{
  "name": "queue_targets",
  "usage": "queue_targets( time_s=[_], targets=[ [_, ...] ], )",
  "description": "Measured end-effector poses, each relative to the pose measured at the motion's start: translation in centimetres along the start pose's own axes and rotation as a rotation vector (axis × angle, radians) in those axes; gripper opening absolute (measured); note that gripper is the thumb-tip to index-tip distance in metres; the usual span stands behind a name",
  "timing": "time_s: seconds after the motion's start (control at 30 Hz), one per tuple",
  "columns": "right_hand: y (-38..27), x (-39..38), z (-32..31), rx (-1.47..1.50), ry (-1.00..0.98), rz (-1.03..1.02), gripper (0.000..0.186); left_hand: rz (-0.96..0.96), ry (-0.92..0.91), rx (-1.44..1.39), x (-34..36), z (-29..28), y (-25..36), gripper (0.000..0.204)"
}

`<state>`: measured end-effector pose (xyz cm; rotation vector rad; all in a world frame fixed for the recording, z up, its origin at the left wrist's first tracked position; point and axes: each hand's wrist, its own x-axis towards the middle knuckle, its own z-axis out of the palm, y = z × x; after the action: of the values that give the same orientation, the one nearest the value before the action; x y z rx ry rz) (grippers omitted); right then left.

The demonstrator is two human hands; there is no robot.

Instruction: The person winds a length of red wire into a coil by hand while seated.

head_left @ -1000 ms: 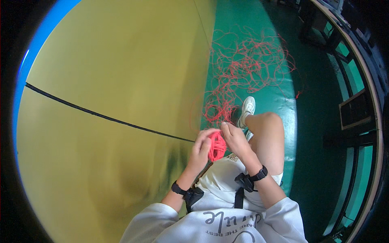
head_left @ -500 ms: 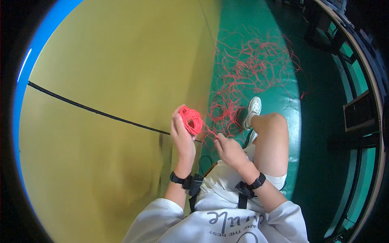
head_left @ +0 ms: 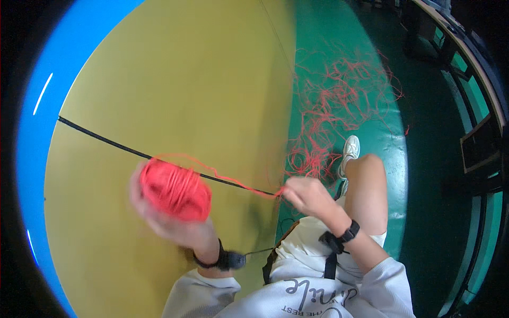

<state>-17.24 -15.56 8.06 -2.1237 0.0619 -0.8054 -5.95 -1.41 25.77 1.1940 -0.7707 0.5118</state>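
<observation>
Head view: a person's two bare hands and red string, with a yellow surface (head_left: pixel 185 79) at left and green floor (head_left: pixel 395 214) at right.
Ball of red string (head_left: pixel 175 190): in the left hand, over the yellow surface, thickly wound and a little blurred.
Left hand (head_left: pixel 172 229): cupped wide around the near left side of the ball, which it holds; most fingers are hidden or smeared by blur.
Strand (head_left: pixel 238 184): leaves the ball's far side and runs right, sagging slightly, to the other hand.
Right hand (head_left: pixel 313 197): fingers curled closed on the strand, well apart from the ball.
Loose tangle (head_left: pixel 342 95): red loops spread over the floor at far right, beyond the white shoe (head_left: pixel 351 147).
Black strip (head_left: pixel 106 140): crosses the yellow surface, passing behind the ball.
Wrist straps: black, one on each wrist.
Dark furniture (head_left: pixel 480 144): along the right edge; whether it contains anything is too dim to tell.
</observation>
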Motion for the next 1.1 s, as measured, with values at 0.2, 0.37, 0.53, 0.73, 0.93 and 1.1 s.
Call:
queue_targets(
  time_s=[0.2,0.37,0.53,0.73,0.93,1.1],
  targets=[
    [-4.0,-5.2,-1.1,-0.113,-0.116,0.048,0.034,-0.184,-0.193,0.327,-0.2,1.0,-8.3,0.038],
    [-3.9,-7.8,-1.8,-0.147,-0.116,0.111,0.036,-0.165,-0.329,0.537,-3.9,1.6,-11.9,0.036],
    [-5.0,-7.1,-3.1,-0.15,-0.082,0.031,0.034,-0.293,-0.516,0.638,-8.2,1.8,-15.9,0.037],
    [-5.1,-6.6,-4.0,-0.17,-0.094,-0.025,0.034,-0.395,-0.666,0.595,-13.4,1.1,-17.9,0.037],
    [-4.7,-5.4,-4.7,-0.133,-0.091,-0.079,0.03,-0.461,-0.745,0.6,-16.3,1.8,-17.4,0.035],
    [-3.2,-2.9,-7.7,-0.167,0.003,-0.019,0.033,-0.499,-0.964,0.505,-17.9,0.9,-14.9,0.034]
  ],
)
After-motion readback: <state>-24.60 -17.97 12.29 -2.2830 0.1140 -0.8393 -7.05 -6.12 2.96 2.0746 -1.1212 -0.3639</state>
